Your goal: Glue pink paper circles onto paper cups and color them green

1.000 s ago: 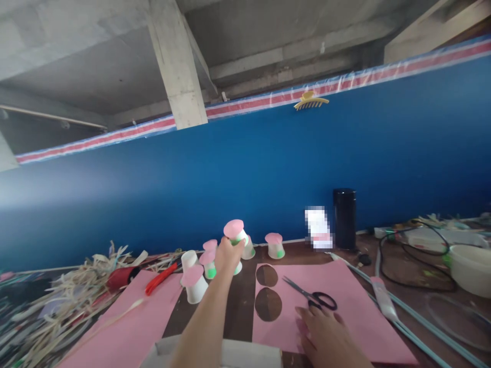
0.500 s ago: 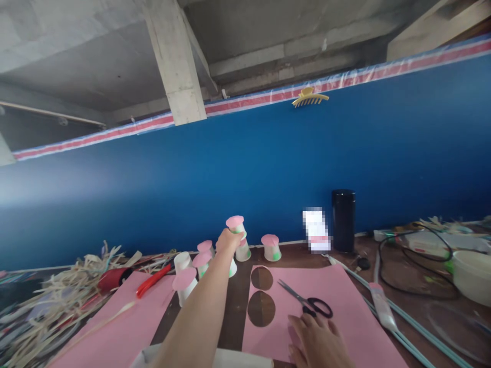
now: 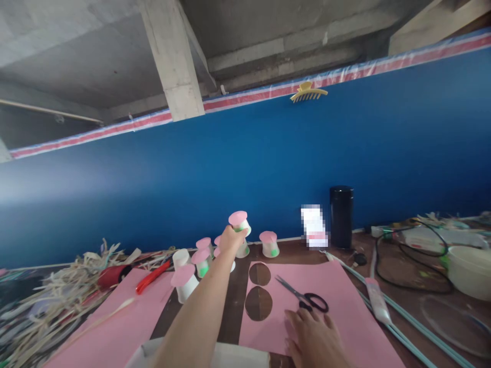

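Note:
My left hand (image 3: 233, 237) grips a white paper cup (image 3: 244, 228) topped with a pink paper disc, lifted above the table. Below and behind it stands another cup (image 3: 242, 250), partly hidden by the hand. Left of my forearm are several upside-down cups, most with pink tops; the nearest pink-topped one (image 3: 186, 287) tilts a little. One more pink-topped cup (image 3: 270, 246) stands alone to the right. My right hand (image 3: 312, 335) lies with fingers spread on a pink sheet (image 3: 345, 301) with two round holes. Black-handled scissors (image 3: 307, 297) rest just beyond its fingertips.
Pale strips (image 3: 49, 301) are heaped at the left, beside a red-handled tool (image 3: 153, 277). A black cylinder (image 3: 341, 217) and a blurred phone-like screen (image 3: 314, 226) stand against the blue wall. At the right are a black cable (image 3: 414, 281), a glue-like tube (image 3: 378, 300) and a white tub (image 3: 470, 271).
My left hand has moved slightly right with the cup, which now tilts more. The right hand stays spread on the pink sheet. The whole view has shifted slightly.

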Tool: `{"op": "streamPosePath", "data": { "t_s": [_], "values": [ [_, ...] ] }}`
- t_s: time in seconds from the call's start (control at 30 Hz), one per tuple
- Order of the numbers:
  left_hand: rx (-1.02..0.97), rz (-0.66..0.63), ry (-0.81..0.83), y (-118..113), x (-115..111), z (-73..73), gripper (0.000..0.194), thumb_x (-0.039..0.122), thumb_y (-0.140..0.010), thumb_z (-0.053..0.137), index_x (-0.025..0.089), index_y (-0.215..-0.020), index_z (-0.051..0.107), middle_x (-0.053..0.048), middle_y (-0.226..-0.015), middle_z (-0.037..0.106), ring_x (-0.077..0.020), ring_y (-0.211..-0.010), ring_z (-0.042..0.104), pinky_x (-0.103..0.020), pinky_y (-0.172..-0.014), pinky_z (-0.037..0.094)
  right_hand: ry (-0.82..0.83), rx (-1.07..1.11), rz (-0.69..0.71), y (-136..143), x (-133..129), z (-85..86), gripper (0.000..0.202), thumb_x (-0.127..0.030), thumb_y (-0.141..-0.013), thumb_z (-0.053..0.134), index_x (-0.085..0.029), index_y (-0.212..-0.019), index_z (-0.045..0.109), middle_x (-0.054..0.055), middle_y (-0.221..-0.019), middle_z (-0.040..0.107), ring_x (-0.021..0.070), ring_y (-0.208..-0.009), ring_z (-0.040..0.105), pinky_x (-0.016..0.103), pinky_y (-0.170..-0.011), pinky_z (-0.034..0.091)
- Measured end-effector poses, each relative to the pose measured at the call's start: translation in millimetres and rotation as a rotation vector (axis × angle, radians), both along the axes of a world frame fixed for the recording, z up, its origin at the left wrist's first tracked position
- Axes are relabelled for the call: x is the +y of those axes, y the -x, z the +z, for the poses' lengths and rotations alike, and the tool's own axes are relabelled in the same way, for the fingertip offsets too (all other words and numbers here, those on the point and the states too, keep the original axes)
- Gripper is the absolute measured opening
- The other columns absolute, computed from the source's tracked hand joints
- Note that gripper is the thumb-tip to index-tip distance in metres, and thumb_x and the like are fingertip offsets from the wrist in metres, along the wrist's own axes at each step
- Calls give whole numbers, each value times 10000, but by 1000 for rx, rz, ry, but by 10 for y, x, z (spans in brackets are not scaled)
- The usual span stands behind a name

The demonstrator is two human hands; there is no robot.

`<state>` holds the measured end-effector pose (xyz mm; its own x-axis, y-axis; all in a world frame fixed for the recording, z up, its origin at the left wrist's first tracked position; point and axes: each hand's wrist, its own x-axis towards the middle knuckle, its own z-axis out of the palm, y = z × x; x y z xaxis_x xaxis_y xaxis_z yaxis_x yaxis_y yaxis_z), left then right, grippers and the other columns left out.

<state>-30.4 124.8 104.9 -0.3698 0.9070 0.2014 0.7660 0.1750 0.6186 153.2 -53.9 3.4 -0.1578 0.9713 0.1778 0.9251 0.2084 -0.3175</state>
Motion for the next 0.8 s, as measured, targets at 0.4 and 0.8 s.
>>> {"op": "streamPosePath", "data": {
  "t_s": [0.4,0.8],
  "values": [
    [-31,-105,-53,8,-537,-242,421,553,-729,580,191,-945,584,-70,-783,706,-245,-773,662,-300,-616,438,22,-26,14,-8,-4,43,387,-198,-776,487,-213,-1137,626,129,-1121,633,311,-1066,543,477,-904,331],
    [-63,-100,-49,183,-707,-298,388,532,-776,545,181,-940,572,-48,-716,694,-203,-685,658,-279,-598,438,-1,-30,7,-31,0,17,397,-189,-795,476,-206,-1170,608,141,-1156,617,313,-1092,539,501,-933,330]
  ]
}}
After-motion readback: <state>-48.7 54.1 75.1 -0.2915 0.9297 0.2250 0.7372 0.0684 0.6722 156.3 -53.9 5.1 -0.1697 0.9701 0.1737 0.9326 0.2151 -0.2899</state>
